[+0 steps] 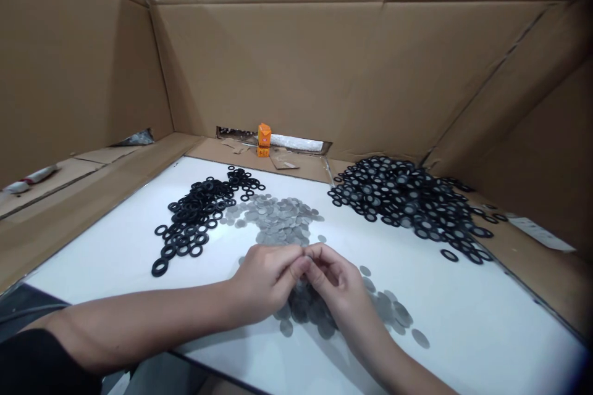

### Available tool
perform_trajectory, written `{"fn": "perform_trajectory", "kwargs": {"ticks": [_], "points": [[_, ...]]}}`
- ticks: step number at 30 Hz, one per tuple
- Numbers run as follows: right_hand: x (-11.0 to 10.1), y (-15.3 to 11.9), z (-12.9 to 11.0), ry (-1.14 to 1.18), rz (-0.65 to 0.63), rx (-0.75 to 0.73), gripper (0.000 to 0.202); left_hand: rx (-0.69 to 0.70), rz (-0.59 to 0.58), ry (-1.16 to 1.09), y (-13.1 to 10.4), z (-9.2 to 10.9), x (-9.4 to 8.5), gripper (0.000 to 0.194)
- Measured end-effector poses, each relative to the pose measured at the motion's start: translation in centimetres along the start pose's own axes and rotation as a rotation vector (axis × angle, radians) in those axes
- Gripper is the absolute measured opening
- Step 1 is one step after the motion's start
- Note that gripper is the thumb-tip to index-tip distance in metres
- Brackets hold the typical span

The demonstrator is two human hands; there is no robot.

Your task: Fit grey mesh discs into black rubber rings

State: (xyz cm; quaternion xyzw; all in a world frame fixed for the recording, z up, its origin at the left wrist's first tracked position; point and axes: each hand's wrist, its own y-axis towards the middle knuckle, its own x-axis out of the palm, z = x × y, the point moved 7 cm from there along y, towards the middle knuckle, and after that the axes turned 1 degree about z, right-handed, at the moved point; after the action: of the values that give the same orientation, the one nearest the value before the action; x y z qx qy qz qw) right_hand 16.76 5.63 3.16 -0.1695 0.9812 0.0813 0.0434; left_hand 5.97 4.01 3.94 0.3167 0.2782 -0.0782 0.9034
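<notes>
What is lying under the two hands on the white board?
Grey mesh discs lie scattered on the white board under the left hand and right hand. How many discs the hands cover, and what the fingertips pinch, cannot be seen.

A makeshift assembly workstation: tall brown cardboard walls (296, 62) enclose a white board (463, 315), black rubber rings (194, 216) heaped at ten o'clock.

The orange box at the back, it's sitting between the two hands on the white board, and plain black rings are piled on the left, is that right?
Not quite. The orange box stands far back on the cardboard by the rear wall, not between the hands. The head view shows the left hand and right hand meeting over grey discs on the white board. The plain black rings are indeed piled on the left.
</notes>
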Motion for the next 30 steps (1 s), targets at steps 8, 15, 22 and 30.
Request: {"fn": "perform_trajectory", "kwargs": {"ticks": [8, 15, 22, 30], "points": [[-0.5, 0.1, 0.6, -0.012, 0.039, 0.034, 0.034, 0.154, 0.115, 0.162, 0.6, 1.1, -2.1, 0.042], [-0.4, -0.2, 0.6, 0.084, 0.054, 0.138, 0.034, 0.288, 0.098, 0.133, 0.3, 1.4, -1.8, 0.044], [-1.1, 0.4, 0.8, 0.109, 0.076, 0.165, 0.03, 0.232, -0.101, 0.157, 1.0, 0.7, -2.1, 0.032], [-0.3, 0.1, 0.4, 0.289, 0.017, 0.265, 0.025, -0.154, -0.158, -0.214, 0.8, -0.8, -0.9, 0.04]]}}
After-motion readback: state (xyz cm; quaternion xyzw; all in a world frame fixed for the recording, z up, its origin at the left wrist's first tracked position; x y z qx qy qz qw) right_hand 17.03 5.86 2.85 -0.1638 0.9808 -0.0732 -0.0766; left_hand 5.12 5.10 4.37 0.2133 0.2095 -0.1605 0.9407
